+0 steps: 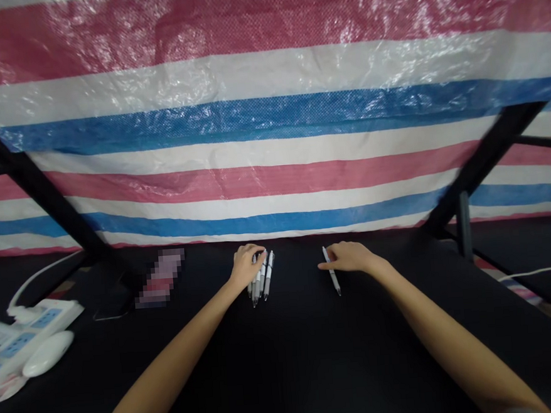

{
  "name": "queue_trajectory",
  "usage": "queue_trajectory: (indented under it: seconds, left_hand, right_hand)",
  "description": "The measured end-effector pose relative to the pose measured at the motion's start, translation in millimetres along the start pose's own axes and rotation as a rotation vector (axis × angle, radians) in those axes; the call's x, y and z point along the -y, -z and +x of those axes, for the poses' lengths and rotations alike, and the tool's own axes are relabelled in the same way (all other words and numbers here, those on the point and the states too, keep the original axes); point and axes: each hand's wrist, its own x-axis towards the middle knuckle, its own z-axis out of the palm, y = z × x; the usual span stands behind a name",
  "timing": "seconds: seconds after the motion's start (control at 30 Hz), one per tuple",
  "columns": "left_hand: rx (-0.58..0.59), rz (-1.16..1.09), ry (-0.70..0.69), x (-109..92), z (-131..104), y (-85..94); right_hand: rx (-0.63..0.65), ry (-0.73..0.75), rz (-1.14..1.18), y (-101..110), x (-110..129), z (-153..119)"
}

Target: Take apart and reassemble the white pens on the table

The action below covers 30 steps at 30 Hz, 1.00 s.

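Observation:
Several white-and-grey pens (pixel 268 284) lie side by side on the black tabletop, their tips pointing toward me. My left hand (pixel 247 265) is over the upper ends of this bunch, thumb and fingers closed around them; part of the pens is hidden under it. Apart from the bunch, to the right, a single pen (pixel 335 283) of the same look lies slightly slanted. Its upper half is in the grasp of my right hand (pixel 351 256), with the thumb across to its left side and the other fingers on its right.
At the left edge stand a white power strip (pixel 42 317) with a plugged-in cable and a white rounded object (pixel 48 353). A pixelated pinkish item (pixel 161 278) lies nearer. Black frame legs (pixel 53 197) rise on both sides, before a striped plastic sheet (pixel 274 181).

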Motion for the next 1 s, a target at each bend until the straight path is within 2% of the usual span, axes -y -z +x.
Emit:
queue_trajectory:
  seconds: [0.17,0.27,0.33,0.43,0.6,0.7,0.87,1.0]
  left_hand:
    - [0.123,0.102,-0.073,-3,-2,-1.5]
    - [0.221,0.194,-0.063,-2,-3,-2.3]
    - [0.276,0.252,-0.05,-1,-3,-1.9]
    - [0.307,0.306,-0.051,-2,-2,-0.4]
    - [0.27,0.311,-0.094,-6,-1,1.3]
    - [0.244,0.298,-0.12,-8,-2,1.7]
    - [0.211,0.3,-0.132,-8,-2,0.7]
    - [0.187,0.275,-0.127,-4,-1,-1.7]
  right_hand:
    - [0.138,0.002,0.001,-3,1,0]
    - [0.245,0.006,0.048,-5,2,2]
    - [0.266,0.015,0.051,-4,2,2]
    - [0.208,0.026,0.07,-2,2,3]
    - [0.117,0.119,0.243,-8,5,5]
    - [-0.026,0.15,0.325,-19,11,9]
    - [-0.179,0.241,0.631,-41,21,16]
    - [-0.164,0.309,0.929,-53,24,20]
